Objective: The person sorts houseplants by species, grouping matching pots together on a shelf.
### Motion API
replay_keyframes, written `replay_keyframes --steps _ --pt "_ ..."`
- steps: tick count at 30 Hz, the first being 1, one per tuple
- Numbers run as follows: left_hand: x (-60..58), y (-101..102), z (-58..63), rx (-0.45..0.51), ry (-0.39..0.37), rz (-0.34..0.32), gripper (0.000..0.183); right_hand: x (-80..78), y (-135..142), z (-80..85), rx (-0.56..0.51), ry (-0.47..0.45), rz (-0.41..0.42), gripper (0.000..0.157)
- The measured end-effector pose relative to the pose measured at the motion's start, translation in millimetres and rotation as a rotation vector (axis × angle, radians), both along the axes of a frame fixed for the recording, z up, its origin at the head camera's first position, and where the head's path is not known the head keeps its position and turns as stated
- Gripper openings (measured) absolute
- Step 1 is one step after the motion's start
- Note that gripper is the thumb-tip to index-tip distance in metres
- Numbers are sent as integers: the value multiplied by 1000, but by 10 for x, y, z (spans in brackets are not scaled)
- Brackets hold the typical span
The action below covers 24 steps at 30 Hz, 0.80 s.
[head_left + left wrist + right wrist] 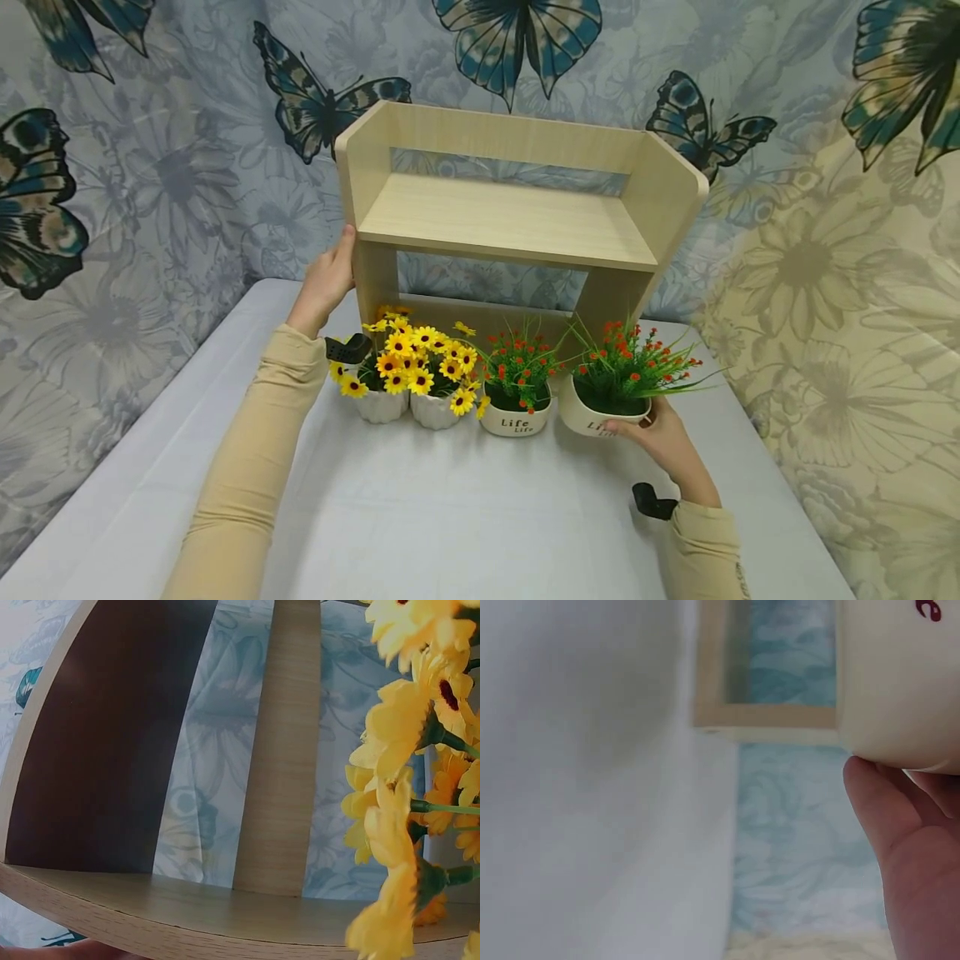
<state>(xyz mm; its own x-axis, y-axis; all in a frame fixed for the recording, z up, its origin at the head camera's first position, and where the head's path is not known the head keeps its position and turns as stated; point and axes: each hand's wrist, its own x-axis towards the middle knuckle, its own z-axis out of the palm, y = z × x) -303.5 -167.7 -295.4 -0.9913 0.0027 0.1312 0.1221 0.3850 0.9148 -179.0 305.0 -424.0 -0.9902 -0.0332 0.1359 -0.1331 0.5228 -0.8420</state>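
My left hand (330, 279) lies against the outer left side of a pale wooden two-tier shelf (510, 217), its fingers pointing upward along the panel. In the left wrist view, a bit of that hand (82, 951) shows below the panel edge. On the right, my right hand (663, 437) grips a cream pot (577, 412) lettered "Life", holding an artificial plant with red flowers (630, 358). The right wrist view shows the thumb (877, 799) at the bottom edge of the pot; the other fingers are mostly hidden.
Left of the held pot stands a similar "Life" pot (516, 422) with red flowers. Two white pots (435, 412) of yellow flowers (405, 354) stand further left, before the shelf's lower tier. A white cloth covers the table (465, 517); a butterfly-printed backdrop (187, 167) hangs behind.
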Motion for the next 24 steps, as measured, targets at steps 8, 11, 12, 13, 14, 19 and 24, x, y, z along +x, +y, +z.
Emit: replay_keyframes --steps 8,11,12,13,14,19,24 --pt "46 -38 7 22 -8 7 92 50 -180 343 6 67 38 84" --pt "51 -35 5 29 -3 8 92 87 -257 476 53 127 31 79" --pt "50 -31 4 28 -3 8 93 102 -279 519 61 156 31 76" --pt "47 -25 3 28 -4 9 93 116 -300 561 68 183 29 74" --pt "44 -19 3 28 -6 8 93 128 -320 601 66 213 28 73" --pt "27 5 -2 22 -13 7 93 142 -419 791 -33 347 72 79" --pt "30 14 2 24 -7 3 93 86 -527 973 -99 426 89 83"
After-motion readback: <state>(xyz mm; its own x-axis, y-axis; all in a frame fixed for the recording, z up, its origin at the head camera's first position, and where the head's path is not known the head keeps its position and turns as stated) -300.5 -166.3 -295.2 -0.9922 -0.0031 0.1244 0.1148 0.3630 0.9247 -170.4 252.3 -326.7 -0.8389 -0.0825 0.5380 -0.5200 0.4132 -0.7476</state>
